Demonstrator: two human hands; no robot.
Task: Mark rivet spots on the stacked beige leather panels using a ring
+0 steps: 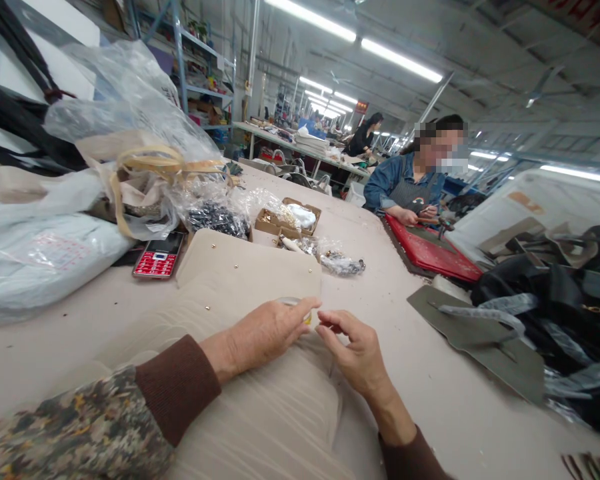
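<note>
My left hand (263,333) is closed around what looks like a roll of clear tape (308,320); only a pale curved rim and a bit of yellow show past the fingers. Close beside it, my right hand (357,350) has thumb and fingertips drawn together, and anything in that pinch is too small to make out. Both hands are above a stack of beige bag panels (275,413) that look wrapped in clear film. A bare beige panel (260,270) with several small metal studs lies at the stack's far end.
Small cardboard boxes (313,209) and bagged metal fittings (343,263) lie beyond the panels. To the left are a red phone (159,257) and plastic-wrapped bundles (45,267). Black bags (580,293) and a grey-green panel (480,333) are at right. A co-worker (405,183) hammers at a red board (415,247).
</note>
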